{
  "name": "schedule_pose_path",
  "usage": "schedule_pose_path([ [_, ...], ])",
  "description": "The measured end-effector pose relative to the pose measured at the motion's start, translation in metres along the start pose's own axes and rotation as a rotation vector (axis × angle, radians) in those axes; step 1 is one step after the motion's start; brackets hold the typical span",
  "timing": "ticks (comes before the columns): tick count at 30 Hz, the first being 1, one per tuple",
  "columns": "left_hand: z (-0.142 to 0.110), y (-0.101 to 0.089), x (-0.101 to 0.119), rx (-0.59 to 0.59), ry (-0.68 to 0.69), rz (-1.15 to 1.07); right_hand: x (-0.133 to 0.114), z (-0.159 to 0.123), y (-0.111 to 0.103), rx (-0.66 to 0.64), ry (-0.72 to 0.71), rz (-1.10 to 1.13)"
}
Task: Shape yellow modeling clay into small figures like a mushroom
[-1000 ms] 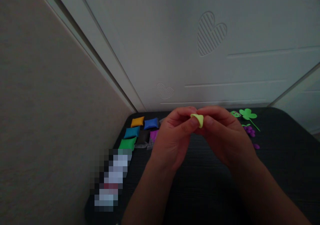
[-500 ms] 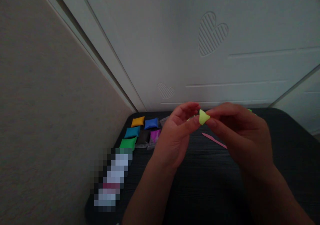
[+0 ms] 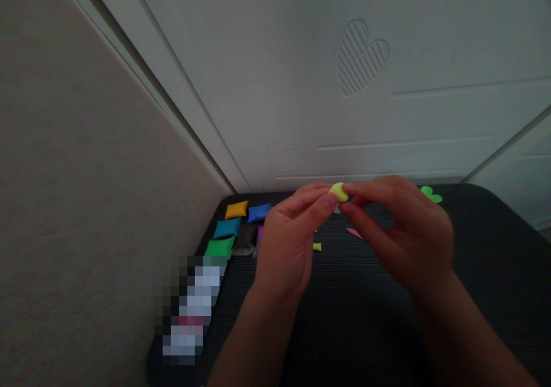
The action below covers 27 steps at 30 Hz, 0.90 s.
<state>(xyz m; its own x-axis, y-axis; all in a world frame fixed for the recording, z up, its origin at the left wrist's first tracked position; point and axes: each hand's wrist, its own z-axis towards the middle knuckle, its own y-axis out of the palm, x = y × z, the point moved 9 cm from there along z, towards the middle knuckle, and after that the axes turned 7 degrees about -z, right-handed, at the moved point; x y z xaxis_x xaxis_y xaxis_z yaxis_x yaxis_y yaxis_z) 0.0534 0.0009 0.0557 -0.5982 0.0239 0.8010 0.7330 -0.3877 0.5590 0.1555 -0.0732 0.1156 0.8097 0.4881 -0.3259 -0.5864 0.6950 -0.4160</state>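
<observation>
Seen from the head camera, a small lump [image 3: 338,192] of pale yellow, clay-like material sits at the fingertips of two bare hands, raised in front of the far edge of a black wood-grained table [image 3: 344,324]. The lump looks smooth and matte, rounded along the top, with fingers covering part of its edges.

The left hand [image 3: 286,240] has its fingers curled together and pinches the lump from the left, thumb on the near side. The right hand [image 3: 415,235] meets it from the other side, index finger and thumb drawn to a narrow pinch at the lump's right edge.

The lump's long axis seems to run roughly sideways, from one hand towards the other, with a blunter, narrower end to the left (it is so stubby that the direction is hard to be sure of).

Just beside the left hand, low on its right, lies a small yellow piece [image 3: 317,247]. A pink tool [image 3: 354,233] is partly hidden by the right hand, and a bright green lobed shape [image 3: 430,194] shows beyond that hand. Coloured packets [image 3: 227,228], among them orange, blue, teal and green, lie at the table's left.
</observation>
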Motion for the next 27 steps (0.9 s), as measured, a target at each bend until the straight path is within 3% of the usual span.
schedule_pose_path([
  [7,0.0,0.0014,-0.005,0.007,-0.056,-0.061,0.0054,-0.0038,-0.0014,0.025,0.027,-0.011],
  [27,-0.0007,-0.003,0.0033,0.037,0.071,0.091,0.0049,-0.0032,-0.0017,0.05,0.016,-0.024],
])
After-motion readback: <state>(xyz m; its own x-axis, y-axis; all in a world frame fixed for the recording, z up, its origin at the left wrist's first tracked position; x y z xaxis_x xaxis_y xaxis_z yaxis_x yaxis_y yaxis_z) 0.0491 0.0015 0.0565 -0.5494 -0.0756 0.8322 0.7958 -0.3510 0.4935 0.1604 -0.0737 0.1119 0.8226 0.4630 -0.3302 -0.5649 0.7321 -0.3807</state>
